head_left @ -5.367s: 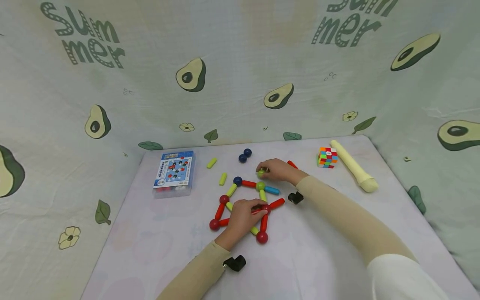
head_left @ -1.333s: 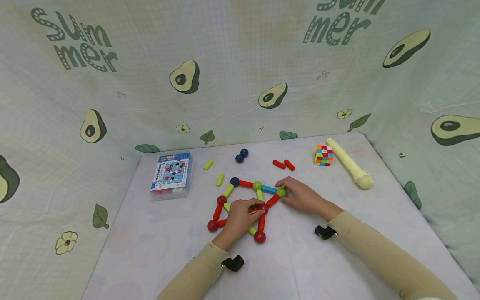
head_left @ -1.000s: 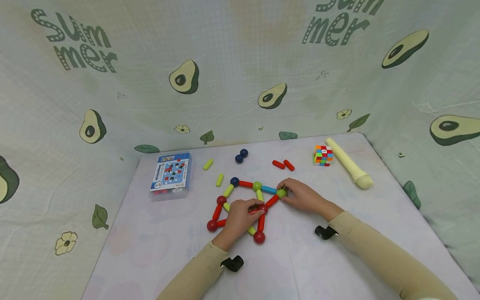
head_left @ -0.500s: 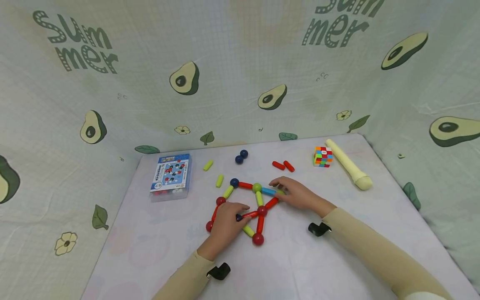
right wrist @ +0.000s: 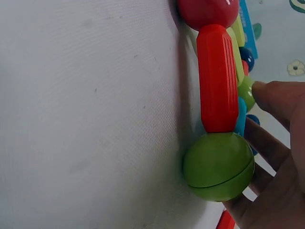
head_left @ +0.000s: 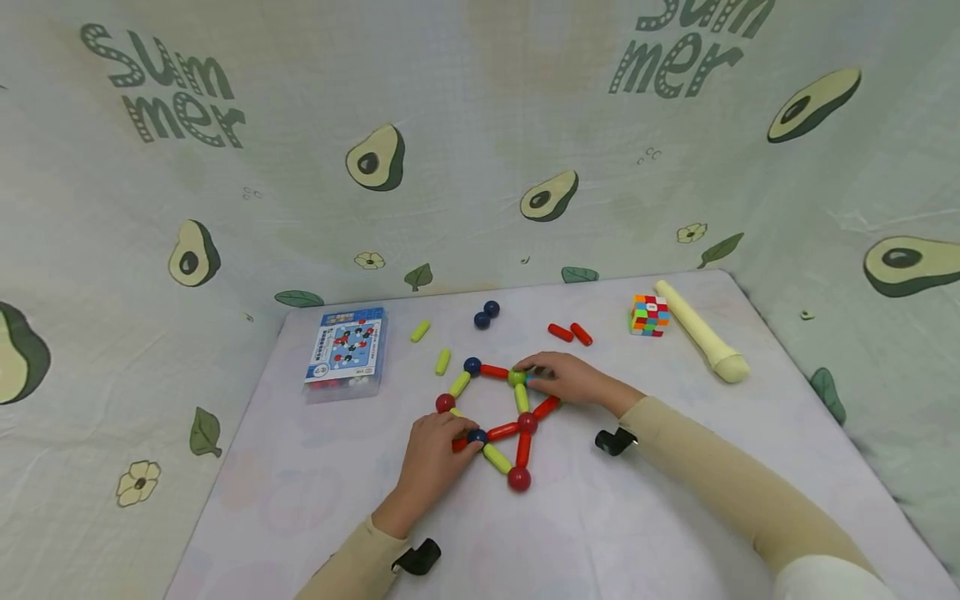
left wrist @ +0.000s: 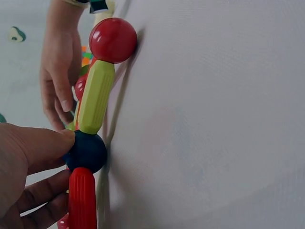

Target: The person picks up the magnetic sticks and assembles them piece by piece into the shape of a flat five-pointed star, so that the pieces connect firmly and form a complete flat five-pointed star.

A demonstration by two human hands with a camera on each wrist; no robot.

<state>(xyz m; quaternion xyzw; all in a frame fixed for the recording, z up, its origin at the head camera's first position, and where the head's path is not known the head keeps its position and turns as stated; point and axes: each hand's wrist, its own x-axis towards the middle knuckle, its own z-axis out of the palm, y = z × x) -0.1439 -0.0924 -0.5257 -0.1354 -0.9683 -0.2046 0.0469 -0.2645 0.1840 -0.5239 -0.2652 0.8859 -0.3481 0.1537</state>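
Observation:
A magnetic ball-and-stick frame of red, lime and blue sticks lies on the table. My left hand (head_left: 435, 458) pinches a dark blue ball (left wrist: 88, 152) between thumb and fingers; a lime stick (left wrist: 96, 97) and a red stick (left wrist: 82, 198) join that ball. My right hand (head_left: 572, 379) holds a green ball (head_left: 517, 377) at the frame's upper corner, thumb against it. Under that hand, a second green ball (right wrist: 219, 167) ends a red stick (right wrist: 218, 78); the hand hides it in the head view. A red ball (head_left: 519, 478) forms the nearest corner, another red ball (head_left: 528, 423) the middle joint.
Two loose lime sticks (head_left: 443, 361), two dark blue balls (head_left: 482, 320) and two red sticks (head_left: 560, 332) lie behind the frame. A boxed set (head_left: 345, 354) stands at the back left. A puzzle cube (head_left: 649, 315) and a pale yellow club-like rod (head_left: 701, 332) are at the back right.
My left hand has moved left from the middle red joint to the dark blue ball. My right hand brought a green ball to the frame's right corner, then shifted left to the upper green ball.

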